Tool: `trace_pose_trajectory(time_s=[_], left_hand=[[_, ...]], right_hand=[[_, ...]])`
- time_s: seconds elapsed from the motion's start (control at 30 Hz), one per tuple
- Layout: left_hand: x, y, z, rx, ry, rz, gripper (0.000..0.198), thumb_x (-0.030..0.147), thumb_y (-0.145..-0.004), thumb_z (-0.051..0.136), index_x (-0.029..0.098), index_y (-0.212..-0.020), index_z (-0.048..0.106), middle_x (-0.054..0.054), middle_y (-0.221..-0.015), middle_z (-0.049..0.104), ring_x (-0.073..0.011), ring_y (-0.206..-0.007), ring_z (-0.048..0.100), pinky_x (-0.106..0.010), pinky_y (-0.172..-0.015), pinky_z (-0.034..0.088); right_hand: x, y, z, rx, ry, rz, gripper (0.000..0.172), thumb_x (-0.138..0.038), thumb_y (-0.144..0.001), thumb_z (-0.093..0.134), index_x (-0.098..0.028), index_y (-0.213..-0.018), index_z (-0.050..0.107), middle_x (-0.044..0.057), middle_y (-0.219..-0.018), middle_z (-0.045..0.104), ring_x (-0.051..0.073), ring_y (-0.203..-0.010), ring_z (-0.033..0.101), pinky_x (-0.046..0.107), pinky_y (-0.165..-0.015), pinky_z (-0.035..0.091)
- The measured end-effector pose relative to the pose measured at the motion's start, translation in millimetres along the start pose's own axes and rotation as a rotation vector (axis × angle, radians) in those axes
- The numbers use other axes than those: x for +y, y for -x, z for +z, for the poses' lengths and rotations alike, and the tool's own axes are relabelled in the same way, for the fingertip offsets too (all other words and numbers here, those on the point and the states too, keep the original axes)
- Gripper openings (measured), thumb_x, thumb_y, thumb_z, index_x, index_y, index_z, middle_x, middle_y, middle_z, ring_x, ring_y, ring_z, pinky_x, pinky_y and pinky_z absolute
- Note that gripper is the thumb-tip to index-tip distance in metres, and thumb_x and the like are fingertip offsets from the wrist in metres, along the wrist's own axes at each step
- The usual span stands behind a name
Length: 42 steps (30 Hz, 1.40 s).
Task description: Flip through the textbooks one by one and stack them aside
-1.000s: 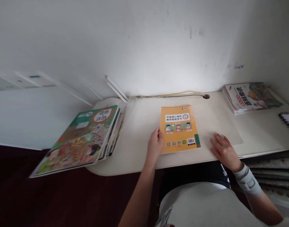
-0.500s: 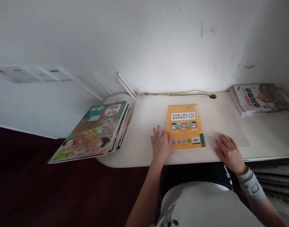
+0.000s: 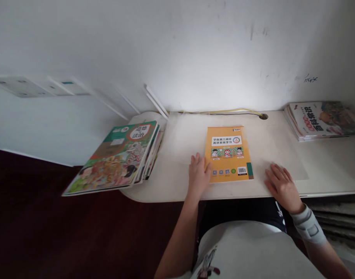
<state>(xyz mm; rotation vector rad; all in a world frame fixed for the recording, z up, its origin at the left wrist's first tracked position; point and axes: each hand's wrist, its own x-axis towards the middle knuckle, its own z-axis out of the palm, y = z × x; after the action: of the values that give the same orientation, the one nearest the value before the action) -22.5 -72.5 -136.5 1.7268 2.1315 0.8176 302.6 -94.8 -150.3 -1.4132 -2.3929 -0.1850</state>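
White rounded-corner desk [image 3: 177, 186], three book items on top.
Flat orange paperback workbook [image 3: 228, 154] centre; colourful textbook stack [image 3: 119, 159] overhanging left edge; magazine pile [image 3: 319, 119] far right.

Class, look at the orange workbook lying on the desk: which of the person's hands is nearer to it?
Left. The left hand rests against the orange workbook at its left edge; the right hand lies flat, apart, to its right.

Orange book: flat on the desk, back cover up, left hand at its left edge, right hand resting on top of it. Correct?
Not quite. In the head view the right hand lies flat on the bare desk, apart from the orange book, not on it. The rest holds: the book lies flat, back cover up, left hand at its left edge.
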Motion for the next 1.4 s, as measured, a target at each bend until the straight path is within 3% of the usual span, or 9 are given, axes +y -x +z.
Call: trace_pose_trajectory(time_s=[0.2, 0.3, 0.53, 0.7, 0.83, 0.97, 1.03, 1.2, 1.4], left_hand=[[19, 4, -18.7, -0.031, 0.515, -0.016, 0.052, 0.051, -0.087, 0.045, 0.017, -0.125, 0.054, -0.013, -0.142, 0.044, -0.0299, -0.137, 0.028, -0.049, -0.109, 0.029], [44, 13, -26.2, -0.130, 0.795, 0.140, 0.059, 0.054, -0.091, 0.031, 0.020, -0.139, 0.038, -0.011, -0.143, 0.043, -0.0260, -0.133, 0.038, -0.043, -0.106, 0.037], [105, 29, -4.9, -0.173, 0.204, 0.568, 0.077, 0.039, -0.092, 0.043, 0.022, -0.148, -0.007, -0.014, -0.156, 0.006, -0.0269, -0.142, 0.010, -0.044, -0.113, 0.027], [121, 26, 14.0, -0.091, 0.027, 0.713, 0.068, 0.013, -0.092, 0.032, 0.021, -0.148, -0.005, -0.015, -0.156, 0.007, -0.0282, -0.142, 0.005, -0.050, -0.111, 0.028], [127, 27, 29.8, -0.055, -0.105, 0.736, 0.061, 0.008, -0.089, 0.032, 0.018, -0.147, 0.016, -0.015, -0.154, 0.018, -0.0310, -0.142, 0.007, -0.051, -0.109, 0.030], [136, 26, 45.5, -0.083, -0.243, 0.834, 0.047, 0.011, -0.091, 0.036, 0.023, -0.135, 0.045, -0.009, -0.147, 0.037, -0.0332, -0.140, 0.017, -0.057, -0.109, 0.026], [142, 24, 50.7, -0.113, -0.298, 0.834, 0.041, 0.013, -0.091, 0.038, 0.021, -0.129, 0.052, -0.009, -0.144, 0.042, -0.0339, -0.139, 0.022, -0.059, -0.109, 0.025], [159, 21, 62.4, -0.168, -0.354, 0.793, 0.039, 0.010, -0.089, 0.038, 0.016, -0.123, 0.056, -0.013, -0.143, 0.043, -0.0354, -0.137, 0.026, -0.065, -0.107, 0.024], [173, 23, 82.4, -0.217, -0.328, 0.873, 0.036, 0.013, -0.090, 0.041, 0.015, -0.122, 0.057, -0.015, -0.138, 0.048, -0.0341, -0.136, 0.030, -0.065, -0.108, 0.021]], right_hand=[[-35, -18, 1, -0.045, -0.104, -0.085, 0.043, -0.033, -0.092, 0.043, -0.015, -0.131, 0.049, 0.014, -0.134, 0.052, 0.027, -0.128, 0.043, 0.049, -0.104, 0.035], [-51, -28, 2, -0.049, -0.191, -0.100, 0.046, -0.035, -0.092, 0.043, -0.015, -0.134, 0.046, 0.015, -0.134, 0.052, 0.026, -0.127, 0.044, 0.050, -0.104, 0.035], [-55, -48, -31, 0.124, -0.721, 0.026, 0.048, -0.049, -0.092, 0.039, -0.017, -0.125, 0.054, 0.014, -0.116, 0.065, 0.023, -0.107, 0.061, 0.039, -0.090, 0.050], [-41, -67, -60, 0.277, -0.905, 0.261, 0.029, -0.041, -0.090, 0.048, -0.019, -0.096, 0.065, 0.005, -0.088, 0.070, 0.017, -0.081, 0.066, 0.029, -0.077, 0.052], [-28, -65, -59, 0.201, -1.004, 0.358, 0.030, -0.041, -0.088, 0.051, -0.018, -0.073, 0.060, 0.000, -0.064, 0.064, 0.011, -0.058, 0.060, 0.024, -0.063, 0.049], [3, -45, -46, 0.203, -0.873, 0.508, 0.043, -0.045, -0.092, 0.042, -0.019, -0.062, 0.056, -0.001, -0.053, 0.059, 0.011, -0.051, 0.056, 0.025, -0.060, 0.047], [25, -32, -38, 0.237, -0.680, 0.530, 0.042, -0.047, -0.093, 0.038, -0.018, -0.073, 0.061, 0.004, -0.065, 0.065, 0.015, -0.062, 0.062, 0.028, -0.067, 0.049], [71, -5, -16, 0.187, -0.089, 0.478, 0.044, -0.044, -0.092, 0.041, -0.013, -0.119, 0.057, 0.019, -0.126, 0.056, 0.029, -0.118, 0.052, 0.045, -0.096, 0.041], [76, 4, -3, 0.117, -0.013, 0.452, 0.042, -0.033, -0.094, 0.034, -0.014, -0.128, 0.052, 0.017, -0.131, 0.054, 0.027, -0.126, 0.045, 0.048, -0.100, 0.037]])
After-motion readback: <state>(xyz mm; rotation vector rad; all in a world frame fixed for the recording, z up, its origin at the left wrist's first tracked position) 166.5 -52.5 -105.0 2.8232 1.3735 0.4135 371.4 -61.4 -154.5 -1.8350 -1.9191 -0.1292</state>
